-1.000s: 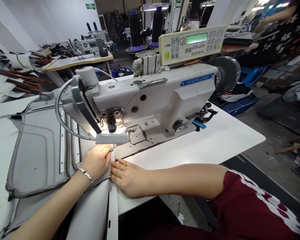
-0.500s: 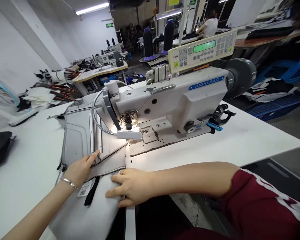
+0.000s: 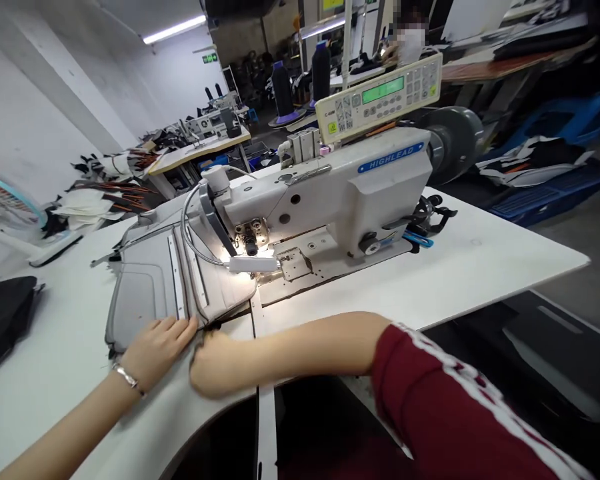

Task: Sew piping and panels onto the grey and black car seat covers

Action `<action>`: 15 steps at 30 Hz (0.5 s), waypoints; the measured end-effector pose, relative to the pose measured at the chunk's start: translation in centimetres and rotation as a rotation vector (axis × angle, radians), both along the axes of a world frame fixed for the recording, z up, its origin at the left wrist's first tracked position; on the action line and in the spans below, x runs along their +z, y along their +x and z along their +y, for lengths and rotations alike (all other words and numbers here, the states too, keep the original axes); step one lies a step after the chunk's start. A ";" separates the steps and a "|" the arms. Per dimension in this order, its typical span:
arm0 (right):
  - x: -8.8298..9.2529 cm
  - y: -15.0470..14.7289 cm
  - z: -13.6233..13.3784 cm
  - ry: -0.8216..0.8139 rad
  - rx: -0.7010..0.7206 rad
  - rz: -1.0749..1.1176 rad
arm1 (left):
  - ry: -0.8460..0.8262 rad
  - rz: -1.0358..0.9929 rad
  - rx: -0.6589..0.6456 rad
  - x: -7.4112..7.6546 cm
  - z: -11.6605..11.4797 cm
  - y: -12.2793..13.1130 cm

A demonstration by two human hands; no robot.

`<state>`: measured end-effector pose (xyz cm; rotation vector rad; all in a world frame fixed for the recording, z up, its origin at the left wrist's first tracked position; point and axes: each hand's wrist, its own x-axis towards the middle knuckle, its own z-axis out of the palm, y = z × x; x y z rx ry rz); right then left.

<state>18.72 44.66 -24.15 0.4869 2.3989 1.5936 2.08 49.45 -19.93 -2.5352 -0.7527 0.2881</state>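
A grey padded fabric piece (image 3: 143,287) with dark edging and two pale strips lies on the sewing table, its right part under the head of the sewing machine (image 3: 325,193). My left hand (image 3: 157,350) lies on its near edge, fingers stretched out and the thumb hidden. Close beside it, my right hand (image 3: 217,363) is curled into a fist at the same edge, slightly blurred. Something dark shows by its fingers, which seem to grip the edge of the piece. The lit lamp (image 3: 253,265) hangs in front of the needle area, hiding the needle.
A control panel (image 3: 380,97) tops the machine, with dark thread cones (image 3: 281,93) behind. A black fabric piece (image 3: 5,320) lies at the left, near a fan (image 3: 10,200). A blue crate (image 3: 555,190) stands at the right. Another person (image 3: 410,43) sits in the background.
My right hand has moved left and closed beside my left hand. The near flap with the white label and black strap no longer shows. The view has shifted slightly.
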 end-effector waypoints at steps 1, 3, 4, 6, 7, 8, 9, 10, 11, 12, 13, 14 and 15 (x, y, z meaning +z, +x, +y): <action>-0.2 1.4 -0.9 -0.223 0.044 0.131 | 0.005 -0.013 0.009 -0.5 -0.1 -0.2; -0.5 4.8 -2.0 -0.651 0.048 0.428 | 0.025 -0.046 0.016 -0.7 -0.3 1.0; -0.5 6.5 -2.2 -0.808 0.007 0.553 | 0.031 -0.064 0.016 -0.5 -0.3 2.3; -0.9 9.3 -1.9 -0.923 -0.097 0.676 | -0.002 -0.097 0.046 -0.2 0.2 5.4; -1.3 10.1 -1.6 -0.921 -0.126 0.692 | -0.049 -0.107 0.082 -0.3 0.7 6.8; -1.9 10.6 -1.4 -0.918 -0.119 0.699 | -0.111 -0.109 0.123 -0.5 1.4 7.9; -2.6 10.8 -1.1 -0.917 -0.083 0.704 | -0.182 -0.106 0.153 -1.0 2.2 8.7; -3.4 10.7 -1.0 -0.905 -0.041 0.721 | -0.247 -0.106 0.167 -1.7 3.0 9.1; -4.2 10.5 -0.9 -0.885 0.000 0.744 | -0.300 -0.107 0.161 -2.5 3.9 9.2; -4.9 10.3 -0.9 -0.859 0.036 0.770 | -0.336 -0.113 0.143 -3.2 4.6 9.0; -5.6 10.2 -0.9 -0.832 0.067 0.792 | -0.357 -0.122 0.123 -4.0 5.3 8.8; -6.1 10.1 -0.9 -0.811 0.092 0.808 | -0.368 -0.131 0.108 -4.6 5.9 8.5; -6.6 10.1 -1.0 -0.795 0.112 0.816 | -0.373 -0.133 0.101 -5.1 6.3 8.2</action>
